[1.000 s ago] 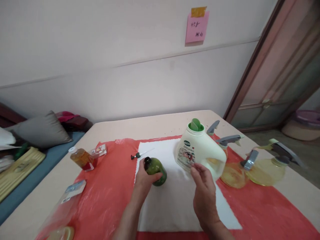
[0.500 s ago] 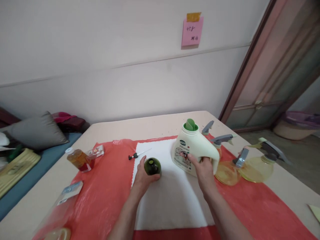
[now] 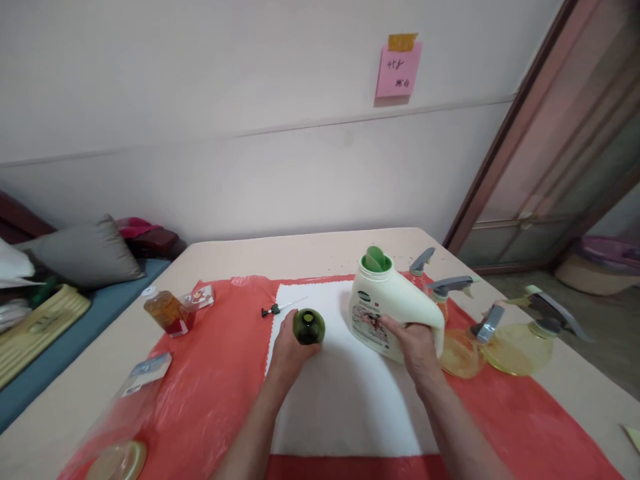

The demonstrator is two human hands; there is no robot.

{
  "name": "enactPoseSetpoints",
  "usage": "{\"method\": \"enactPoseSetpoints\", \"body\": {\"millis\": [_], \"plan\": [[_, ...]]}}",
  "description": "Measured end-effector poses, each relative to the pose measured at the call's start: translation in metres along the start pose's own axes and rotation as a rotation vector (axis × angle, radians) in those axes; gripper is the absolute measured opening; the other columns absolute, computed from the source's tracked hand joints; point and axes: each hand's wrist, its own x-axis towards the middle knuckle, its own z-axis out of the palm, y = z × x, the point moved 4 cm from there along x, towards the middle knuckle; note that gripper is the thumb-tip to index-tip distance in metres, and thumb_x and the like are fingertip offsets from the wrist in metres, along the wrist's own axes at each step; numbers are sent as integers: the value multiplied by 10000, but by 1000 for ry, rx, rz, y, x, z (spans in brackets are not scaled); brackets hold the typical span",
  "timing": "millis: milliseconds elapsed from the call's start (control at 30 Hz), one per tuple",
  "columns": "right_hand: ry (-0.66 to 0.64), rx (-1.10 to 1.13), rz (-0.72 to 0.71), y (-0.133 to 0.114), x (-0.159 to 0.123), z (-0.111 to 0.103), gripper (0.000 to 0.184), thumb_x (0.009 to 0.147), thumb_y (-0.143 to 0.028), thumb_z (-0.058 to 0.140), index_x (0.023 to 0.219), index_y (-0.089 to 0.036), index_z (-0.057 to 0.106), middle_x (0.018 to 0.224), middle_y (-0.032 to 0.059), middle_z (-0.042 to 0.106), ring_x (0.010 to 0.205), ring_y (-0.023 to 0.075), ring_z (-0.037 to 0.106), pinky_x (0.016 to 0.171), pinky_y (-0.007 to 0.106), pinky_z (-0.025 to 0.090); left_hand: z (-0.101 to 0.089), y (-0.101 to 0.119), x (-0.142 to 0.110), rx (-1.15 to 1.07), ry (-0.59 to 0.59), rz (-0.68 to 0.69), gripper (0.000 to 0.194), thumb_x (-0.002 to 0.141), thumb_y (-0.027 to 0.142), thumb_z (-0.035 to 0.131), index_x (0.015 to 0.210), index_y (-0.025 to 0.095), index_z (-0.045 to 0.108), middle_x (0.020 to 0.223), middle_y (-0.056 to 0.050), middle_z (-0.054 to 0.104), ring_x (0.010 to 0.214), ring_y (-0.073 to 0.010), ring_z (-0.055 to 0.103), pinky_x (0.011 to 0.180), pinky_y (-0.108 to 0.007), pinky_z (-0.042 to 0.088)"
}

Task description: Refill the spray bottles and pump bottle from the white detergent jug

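Note:
My left hand (image 3: 291, 350) is wrapped around a dark green bottle (image 3: 310, 335), whose uncapped neck points up. On the right, my right hand (image 3: 415, 343) grips the handle of a cream detergent jug (image 3: 373, 307). The jug leans a little to the left, and a green pouring spout (image 3: 375, 260) shows in its open mouth. No liquid is seen coming out. Both containers are over a white cloth (image 3: 350, 413). A black pump top (image 3: 273, 310) with a clear tube lies at the cloth's left edge, just beyond my left hand.
Several spray bottles, among them a yellow one (image 3: 517, 347) and an orange one (image 3: 460, 353), stand right of the jug. A bottle of amber liquid (image 3: 167, 312) and a clear plastic container (image 3: 130, 407) are at left. Red sheeting (image 3: 215, 393) lies under the cloth.
The jug has tipped left, its mouth swinging toward the green bottle. My left hand still holds the bottle, with its neck turned slightly. The whole view has shifted a little.

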Motion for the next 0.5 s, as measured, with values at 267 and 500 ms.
{"method": "enactPoseSetpoints", "body": {"millis": [267,500], "plan": [[-98,-107,31,-16,-19,8,592,578,-512,792,1066,-186,713,987,118,759,1058,359,645,1043,529,412,-25,22,-11,-231,174,19,853,470,208,897,1234,251,520,1218,-93,637,1102,-288,623,925,-395,474],[-145,-257,2,-19,-23,13,418,557,-489,779,850,-194,738,833,92,771,873,333,704,870,450,541,-23,5,-19,-310,215,6,859,447,197,895,1219,248,522,1218,-91,632,1078,-285,652,898,-409,530]]}}
